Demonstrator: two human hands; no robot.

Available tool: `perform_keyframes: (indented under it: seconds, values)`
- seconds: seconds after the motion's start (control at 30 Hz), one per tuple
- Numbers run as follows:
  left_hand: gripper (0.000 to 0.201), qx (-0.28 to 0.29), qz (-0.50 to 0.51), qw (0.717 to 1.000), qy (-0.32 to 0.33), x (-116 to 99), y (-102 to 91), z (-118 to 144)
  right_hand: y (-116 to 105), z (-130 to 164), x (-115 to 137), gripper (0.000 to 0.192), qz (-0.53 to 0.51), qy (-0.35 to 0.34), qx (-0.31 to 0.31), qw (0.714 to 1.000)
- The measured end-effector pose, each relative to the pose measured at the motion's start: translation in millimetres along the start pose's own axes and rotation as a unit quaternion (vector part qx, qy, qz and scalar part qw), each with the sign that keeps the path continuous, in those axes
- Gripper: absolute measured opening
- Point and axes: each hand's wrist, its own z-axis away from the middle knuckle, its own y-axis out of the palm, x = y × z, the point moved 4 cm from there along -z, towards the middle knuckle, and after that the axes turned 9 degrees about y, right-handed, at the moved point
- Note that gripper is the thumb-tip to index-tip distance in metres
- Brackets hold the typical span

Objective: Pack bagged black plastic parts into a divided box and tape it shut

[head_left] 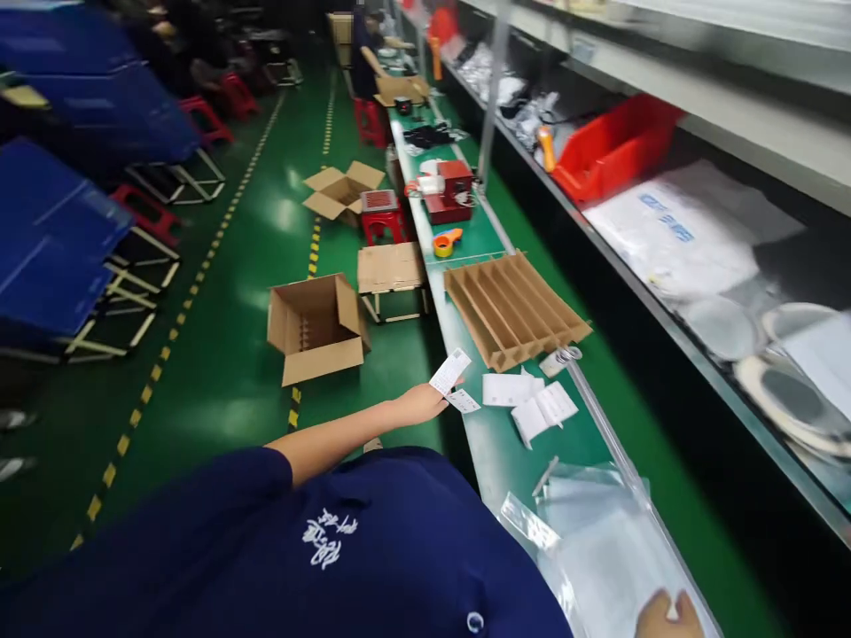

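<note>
My left hand (418, 403) reaches out over the near edge of the green conveyor belt (492, 443) and pinches a small white printed card (450, 370). A second small card (463, 401) lies just beyond its fingertips. White folded leaflets (532, 403) lie on the belt right of that hand. My right hand (668, 616) shows only partly at the bottom edge, resting on a clear plastic bag (598, 540); whether it grips the bag is unclear. My dark blue shirt (346, 549) fills the lower left.
A brown cardboard divider insert (515, 306) lies on the belt, with a tape roll (444, 243) and a red machine (450, 190) beyond. Open cartons (316, 326) and red stools (380, 217) stand on the green floor. A red bin (615, 146) sits on the right shelf. A person sits far ahead.
</note>
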Motion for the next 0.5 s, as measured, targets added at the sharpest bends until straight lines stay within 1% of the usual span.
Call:
perform_keyframes:
  seconds: [0.03,0.07,0.1,0.13,0.17,0.2,0.23,0.27,0.3,0.33,0.4,0.47,0.5]
  values:
    - [0.06,-0.026,0.002,0.999,-0.023,21.1,-11.8,17.7,18.2,-7.0,49.9,0.055,-0.027,-0.028,0.023,0.999]
    - [0.06,-0.051,0.004,0.998,-0.047,43.0,-24.5,37.3,39.4,-6.9,106.3,0.052,-0.048,-0.064,0.054,0.995]
    - [0.06,-0.077,0.006,0.995,-0.071,65.5,-37.8,59.0,62.7,2.5,166.9,0.051,-0.06,-0.116,0.088,0.988]
    - [0.059,-0.102,0.01,0.99,-0.096,88.2,-51.6,82.8,87.5,21.6,227.8,0.051,-0.074,-0.173,0.119,0.975]
    - [0.058,-0.128,0.013,0.984,-0.124,111.0,-65.5,108.8,114.7,50.6,286.0,0.053,-0.085,-0.235,0.165,0.954]
    - [0.057,-0.154,0.018,0.976,-0.153,133.5,-79.2,136.7,144.1,88.5,338.4,0.056,-0.089,-0.296,0.226,0.924]
    - [0.057,-0.181,0.023,0.966,-0.184,155.5,-92.4,166.4,176.4,134.4,382.8,0.059,-0.069,-0.355,0.314,0.878]
    - [0.056,-0.208,0.029,0.953,-0.217,176.6,-104.7,197.6,207.1,182.5,417.8,0.057,-0.048,-0.395,0.372,0.838]
    - [0.057,-0.234,0.034,0.938,-0.252,196.6,-115.6,229.7,236.8,231.5,444.6,0.05,-0.025,-0.427,0.421,0.8]
    - [0.057,-0.259,0.038,0.921,-0.288,215.0,-124.8,262.3,264.9,280.1,464.4,0.043,0.0,-0.454,0.466,0.759]
    - [0.059,-0.298,0.045,0.882,-0.361,246.1,-136.2,326.0,314.4,369.6,489.8,0.03,0.056,-0.493,0.541,0.679]
    - [0.061,-0.325,0.049,0.842,-0.427,267.8,-137.3,382.8,353.9,444.8,508.5,0.019,0.115,-0.515,0.593,0.608]
    - [0.062,-0.334,0.048,0.822,-0.459,275.1,-134.1,407.2,370.7,477.4,518.8,0.016,0.142,-0.521,0.611,0.579]
